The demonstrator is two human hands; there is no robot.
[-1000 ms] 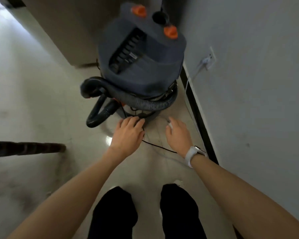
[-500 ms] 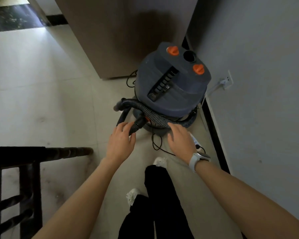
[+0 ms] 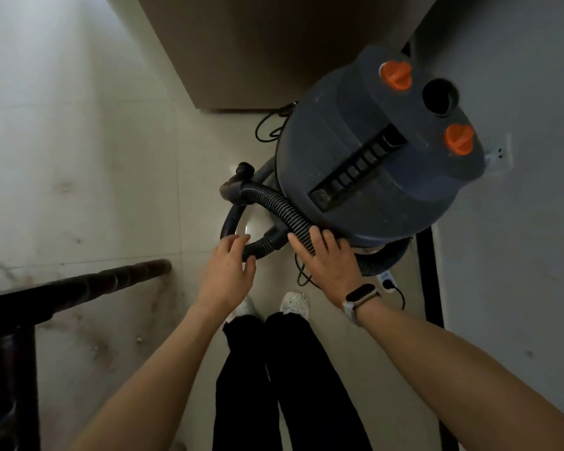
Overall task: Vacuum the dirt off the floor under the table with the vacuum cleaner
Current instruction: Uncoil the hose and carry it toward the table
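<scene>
Head view, looking down past both forearms at pale floor tiles point(image 3: 79, 177).

Left hand point(image 3: 227, 271): fingers curled loosely around the smooth black end tube of the hose, thumb under it, fingertips over the top. Contact looks like a light hold; how firmly it grips I cannot tell.

Right hand point(image 3: 328, 265): fingers extended and slightly spread, laid flat on top of the ribbed hose point(image 3: 285, 211) where it runs along the base of the canister. Nothing is pinched. A smartwatch point(image 3: 360, 297) with a light strap sits on this wrist.

Canister vacuum cleaner point(image 3: 375, 157): dark grey drum body, directly beyond the right fingertips and touching distance from them. Two orange knobs point(image 3: 395, 76) and a round open port point(image 3: 440, 96) sit on the lid at the side farthest from the fingers; a slotted vent runs across the lid nearer to them.

The hose loops from beyond the left fingertips, past a black elbow fitting point(image 3: 241, 187), back under the right fingers and around the drum base.

Thin black cable point(image 3: 302, 275) lies on the tiles just below the right palm. White plug adapter point(image 3: 388, 281) just outboard of the right wrist. Wall socket point(image 3: 498, 153) beyond the drum, on the grey wall.

Dark turned-wood furniture rail point(image 3: 88, 284) outboard of the left wrist. White shoes point(image 3: 293, 304) between the two wrists, black trousers below.
</scene>
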